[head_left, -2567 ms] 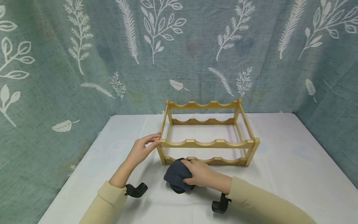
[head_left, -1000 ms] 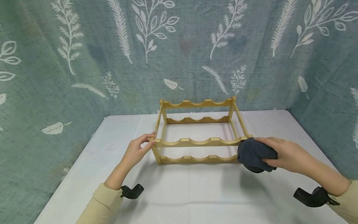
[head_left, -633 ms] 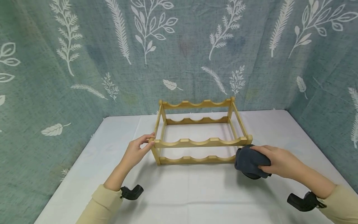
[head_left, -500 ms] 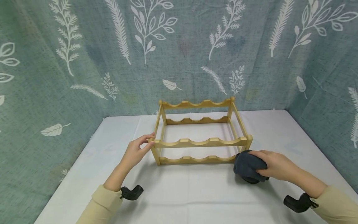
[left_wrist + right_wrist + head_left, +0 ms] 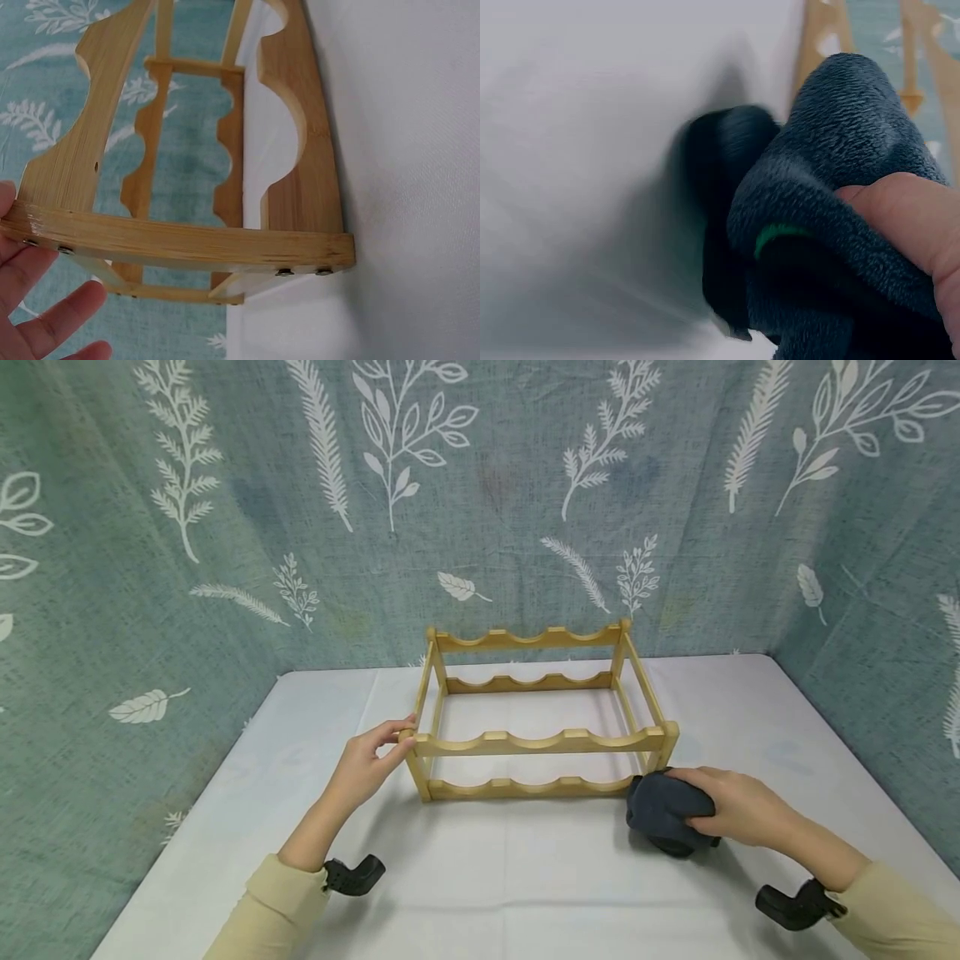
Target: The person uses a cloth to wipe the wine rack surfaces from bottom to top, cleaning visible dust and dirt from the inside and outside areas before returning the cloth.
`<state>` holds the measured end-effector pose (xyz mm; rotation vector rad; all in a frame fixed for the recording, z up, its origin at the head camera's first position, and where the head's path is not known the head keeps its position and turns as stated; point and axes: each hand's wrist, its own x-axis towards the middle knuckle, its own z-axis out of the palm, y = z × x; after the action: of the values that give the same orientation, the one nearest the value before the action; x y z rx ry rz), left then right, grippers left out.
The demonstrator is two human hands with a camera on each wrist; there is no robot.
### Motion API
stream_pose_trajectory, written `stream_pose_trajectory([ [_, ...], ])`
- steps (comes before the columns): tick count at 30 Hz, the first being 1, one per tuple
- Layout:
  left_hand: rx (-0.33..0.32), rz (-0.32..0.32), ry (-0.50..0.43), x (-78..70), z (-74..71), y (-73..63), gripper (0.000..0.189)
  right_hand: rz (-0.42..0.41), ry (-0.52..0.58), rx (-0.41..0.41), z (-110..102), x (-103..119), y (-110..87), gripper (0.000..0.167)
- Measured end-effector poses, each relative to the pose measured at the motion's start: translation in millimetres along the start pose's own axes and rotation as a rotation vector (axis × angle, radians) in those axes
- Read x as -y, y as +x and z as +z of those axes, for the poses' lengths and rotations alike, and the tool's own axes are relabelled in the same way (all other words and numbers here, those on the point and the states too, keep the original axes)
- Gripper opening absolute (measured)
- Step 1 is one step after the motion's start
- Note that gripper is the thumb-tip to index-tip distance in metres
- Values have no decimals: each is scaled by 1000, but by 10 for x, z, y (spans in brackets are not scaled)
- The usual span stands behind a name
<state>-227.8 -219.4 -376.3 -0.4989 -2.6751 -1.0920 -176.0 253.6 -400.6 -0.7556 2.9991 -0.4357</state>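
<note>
A light wooden wine rack (image 5: 534,743) with scalloped rails stands on the table. My left hand (image 5: 372,758) holds the top of its front left corner. In the left wrist view, the thumb and fingers (image 5: 64,319) lie either side of the corner post (image 5: 180,244), the lower fingers loose. My right hand (image 5: 738,806) grips a bunched dark blue, fuzzy cloth (image 5: 667,810) at the foot of the rack's front right post. In the right wrist view, the thumb presses into the cloth (image 5: 855,127), whose folds show a green edge and black parts. The other fingers are hidden there.
A white cloth (image 5: 502,877) covers the table. Behind and at both sides hangs a green-blue curtain (image 5: 480,485) with white leaf prints. A black wrist camera (image 5: 354,875) sits on the left wrist, another wrist camera (image 5: 798,906) on the right.
My right hand has carried the cloth from the front middle to the rack's front right post, then down it to the foot. The left hand keeps its hold on the corner.
</note>
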Motion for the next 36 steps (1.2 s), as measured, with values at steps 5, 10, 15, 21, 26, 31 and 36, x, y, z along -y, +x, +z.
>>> stream_pose_trajectory([
  [5,2,-7,3,10,-6,-9,30,-85,-68,-131,-274,51,-22,62],
  [10,0,-1,1,20,-1,-5,30,-194,-138,-278,-511,124,-39,67],
  [15,11,6,-22,28,12,6,30,-208,-174,-341,-620,207,-28,70],
  [21,15,8,-34,40,-2,-6,28,-291,-330,-445,-545,334,28,69],
  [26,13,9,-46,36,-11,-12,28,-320,-379,-511,-495,438,30,70],
  [31,25,9,-46,35,-1,-4,29,-360,-348,-520,-519,577,-27,58],
  [36,19,14,-45,35,1,-1,29,-390,-339,-499,-510,652,67,68],
])
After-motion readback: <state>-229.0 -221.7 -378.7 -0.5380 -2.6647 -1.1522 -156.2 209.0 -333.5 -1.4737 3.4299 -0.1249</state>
